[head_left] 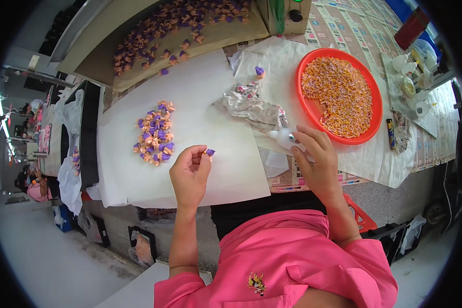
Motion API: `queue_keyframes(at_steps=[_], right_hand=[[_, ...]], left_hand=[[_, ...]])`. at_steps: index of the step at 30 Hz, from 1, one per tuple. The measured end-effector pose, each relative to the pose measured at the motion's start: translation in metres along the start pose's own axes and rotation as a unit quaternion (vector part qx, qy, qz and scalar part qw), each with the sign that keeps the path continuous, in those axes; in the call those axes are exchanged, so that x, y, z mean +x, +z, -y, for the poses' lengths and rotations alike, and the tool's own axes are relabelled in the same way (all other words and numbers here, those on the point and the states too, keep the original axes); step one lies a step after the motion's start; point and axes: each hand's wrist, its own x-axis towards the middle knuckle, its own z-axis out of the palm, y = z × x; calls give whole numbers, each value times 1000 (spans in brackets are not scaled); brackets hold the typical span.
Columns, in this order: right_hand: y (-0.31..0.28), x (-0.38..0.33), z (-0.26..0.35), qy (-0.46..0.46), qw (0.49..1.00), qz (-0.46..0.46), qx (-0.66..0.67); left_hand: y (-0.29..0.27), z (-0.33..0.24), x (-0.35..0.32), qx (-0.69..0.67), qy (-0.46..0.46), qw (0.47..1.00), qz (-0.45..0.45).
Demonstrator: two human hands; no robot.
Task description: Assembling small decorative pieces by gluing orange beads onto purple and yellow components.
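White paper [138, 169] underlies left hand [190, 177], grip pinching purple piece [210, 152]; right hand [315, 159] clasps squeeze bottle [284, 137].

The left hand [190, 172] pinches a small purple-capped piece [209, 152]. The right hand [313, 156] grips a white bottle [282, 137] beside the red tray [305, 105].

Purple-and-tan small figures [154, 134] heaped on a white paper sheet [200, 97], left of centre. Far right, a bright orange-red round tray [377, 102] filled with speckled orange-and-cream bits [339, 95]. Near, a pink shirt [287, 256]; centre, a grey patterned crumpled cloth [251, 108].
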Motion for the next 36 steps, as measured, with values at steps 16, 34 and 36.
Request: queue_keyframes(at_steps=[16, 34, 36], right_hand=[[-24, 11, -3, 79, 991, 93, -52], [-146, -24, -55, 239, 911, 50, 332], [-154, -25, -52, 255, 903, 40, 344]], left_hand=[[-2, -27, 27, 215, 216, 930, -206], [237, -97, 125, 275, 390, 876, 71], [241, -100, 128, 318, 408, 849, 105]])
